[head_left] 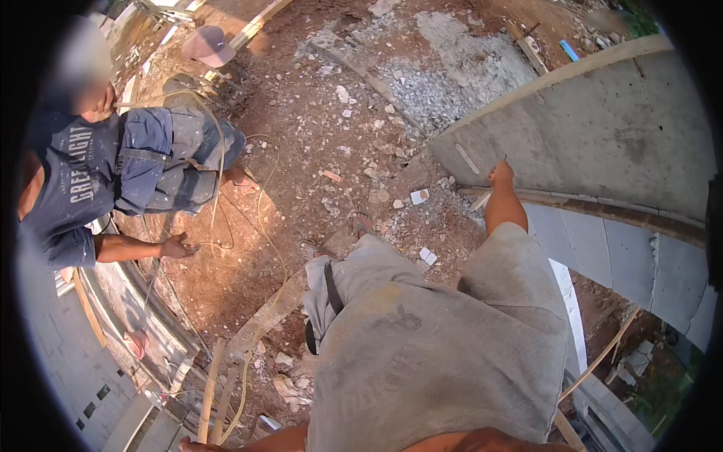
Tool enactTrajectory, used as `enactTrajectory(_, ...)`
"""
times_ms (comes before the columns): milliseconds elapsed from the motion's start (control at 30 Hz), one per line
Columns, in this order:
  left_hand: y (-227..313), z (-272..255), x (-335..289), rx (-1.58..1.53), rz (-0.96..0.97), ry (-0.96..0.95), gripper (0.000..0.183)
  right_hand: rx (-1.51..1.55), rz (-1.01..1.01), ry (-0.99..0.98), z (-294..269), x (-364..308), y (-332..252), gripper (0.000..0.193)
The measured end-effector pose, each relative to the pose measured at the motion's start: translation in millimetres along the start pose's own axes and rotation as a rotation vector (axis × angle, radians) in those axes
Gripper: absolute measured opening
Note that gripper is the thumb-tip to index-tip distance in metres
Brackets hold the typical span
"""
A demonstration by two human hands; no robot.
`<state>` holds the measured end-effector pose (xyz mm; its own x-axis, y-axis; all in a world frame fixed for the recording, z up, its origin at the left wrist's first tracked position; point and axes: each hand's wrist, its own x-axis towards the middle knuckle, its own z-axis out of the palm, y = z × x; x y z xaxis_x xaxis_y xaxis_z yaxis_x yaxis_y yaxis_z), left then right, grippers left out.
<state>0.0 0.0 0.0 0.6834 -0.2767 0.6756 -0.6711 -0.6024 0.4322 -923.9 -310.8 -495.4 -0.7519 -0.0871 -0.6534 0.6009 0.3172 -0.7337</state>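
I look down over my own grey shirt and shorts [422,354]. Only a sliver of my left hand [187,445] shows at the lower edge, beside two upright wooden sticks [209,392]; its fingers are cut off. My right forearm [482,441] lies along the bottom edge and its hand is out of the picture. One of my bare feet [501,175] rests on the edge of a grey concrete slab [602,128]. The other foot [310,248] stands on a dirty plank [267,320] over red earth.
A person in a dark blue shirt and jeans crouches at the left, one hand [177,245] on a thin yellowish cord [260,197]. Another person's pink cap [208,45] shows at the top. Rubble, gravel and white block pieces litter the ground. Grey block walls stand at the right and lower left.
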Motion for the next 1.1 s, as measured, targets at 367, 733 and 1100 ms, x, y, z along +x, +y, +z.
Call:
enactTrajectory(367, -23, 84, 15, -0.095, -0.169, -0.045, 0.036, 0.043, 0.015, 0.004, -13, -32, 1, 0.013)
enactTrajectory(733, -42, 97, 52, -0.286, -0.211, -0.042, 0.034, -0.721, -0.637, -0.207, 12, -112, 154, 0.041)
enactTrajectory(1100, -128, -8, 120, -0.232, 0.000, 0.268, 0.031, -1.235, -0.142, -1.368, 108, -368, 341, 0.020)
